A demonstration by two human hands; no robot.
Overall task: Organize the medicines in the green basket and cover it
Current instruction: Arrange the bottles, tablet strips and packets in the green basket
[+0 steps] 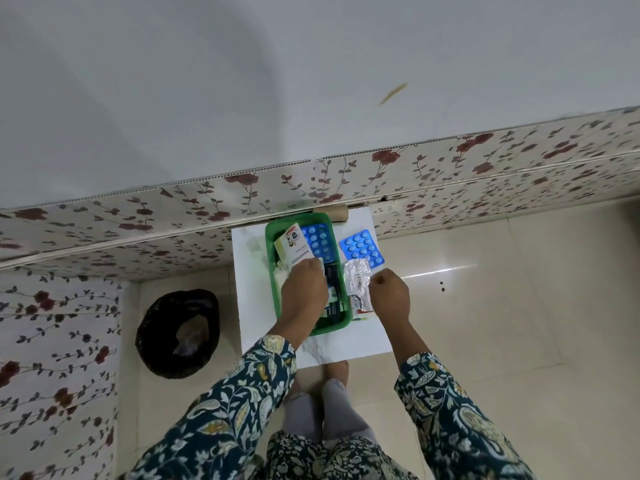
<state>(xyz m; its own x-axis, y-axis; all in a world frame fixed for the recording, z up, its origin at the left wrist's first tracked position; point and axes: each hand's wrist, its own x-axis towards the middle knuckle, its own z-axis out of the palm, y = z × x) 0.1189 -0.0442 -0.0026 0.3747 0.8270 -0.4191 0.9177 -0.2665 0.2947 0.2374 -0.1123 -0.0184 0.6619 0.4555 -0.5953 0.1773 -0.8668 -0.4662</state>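
A green basket [272,271] stands on a small white table [252,306]. Inside it lie a white packet marked WASHPROOF [293,248], a blue blister strip [318,241] and dark boxes [332,275]. My left hand [304,293] reaches into the basket and touches the white packet's near end; its fingers are curled, and whether it grips the packet is hidden. To the right of the basket lie a second blue blister strip [362,248] and a silver foil strip [358,284]. My right hand [389,292] pinches the foil strip's right edge.
A brown cardboard roll [337,213] lies at the table's far edge against the floral wall panel [450,174]. A black bin [178,332] stands on the floor at the left. My feet [322,410] are just in front of the table.
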